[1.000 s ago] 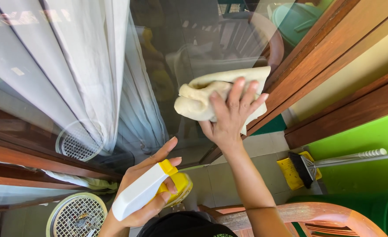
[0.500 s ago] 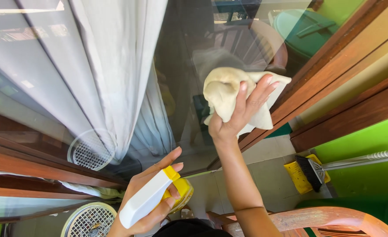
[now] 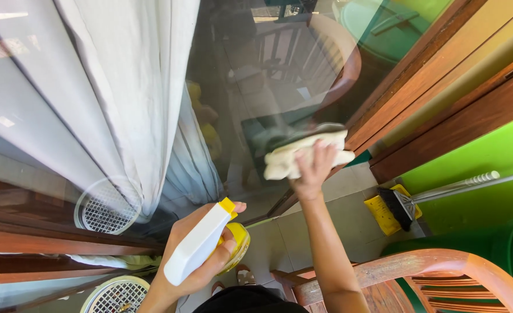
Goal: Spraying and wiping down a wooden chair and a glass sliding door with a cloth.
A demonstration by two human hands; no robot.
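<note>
Cream cloth [image 3: 304, 154] at frame centre being pressed flat to glass [image 3: 250, 87] by open-palmed right hand [image 3: 313, 169], left hand [image 3: 201, 264] gripping spray bottle [image 3: 201, 242] at lower centre, risking smeared streaks or cloth slipping.

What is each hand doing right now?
Left hand: closed around a white and yellow spray bottle.
Right hand: fingers spread, pressing a cream cloth against the glass.
</note>
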